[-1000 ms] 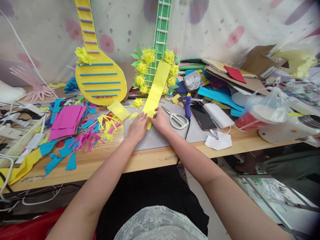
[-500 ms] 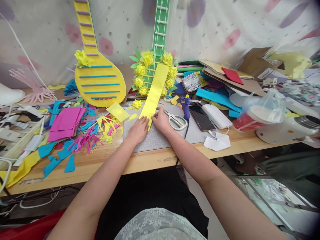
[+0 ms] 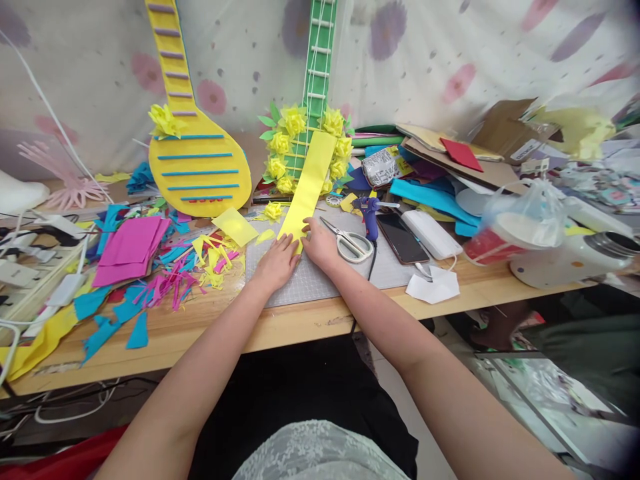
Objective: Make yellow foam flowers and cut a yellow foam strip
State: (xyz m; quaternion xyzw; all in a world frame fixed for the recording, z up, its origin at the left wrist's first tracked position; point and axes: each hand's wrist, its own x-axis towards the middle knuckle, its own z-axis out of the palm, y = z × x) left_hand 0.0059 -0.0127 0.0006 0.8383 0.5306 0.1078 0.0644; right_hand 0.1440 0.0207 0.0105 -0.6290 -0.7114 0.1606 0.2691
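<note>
A long yellow paper strip (image 3: 313, 177) runs from the grey cutting mat (image 3: 300, 288) up against the green instrument-shaped craft piece (image 3: 319, 83), which has yellow paper flowers around its base. My left hand (image 3: 277, 263) lies on the strip's near end, fingers stretched flat and pressing it. On the strip's right edge, my right hand (image 3: 321, 245) bends its fingers and pinches the paper near the bottom; its fingertips are partly hidden. Scissors (image 3: 353, 244) with white handles rest just right of my right hand. Beyond them stands a blue glue gun (image 3: 370, 217).
A yellow instrument-shaped craft piece (image 3: 200, 183) leans at the back left. Magenta sheets (image 3: 130, 250) and coloured scraps cover the left side. A phone (image 3: 403, 238), a white power bank (image 3: 431, 235), a bagged cup (image 3: 505, 233) and a white bottle (image 3: 560, 263) stand to the right.
My fingers have shifted slightly at the strip's near end, and less of that end shows below them. The strip's far end stays against the green piece.
</note>
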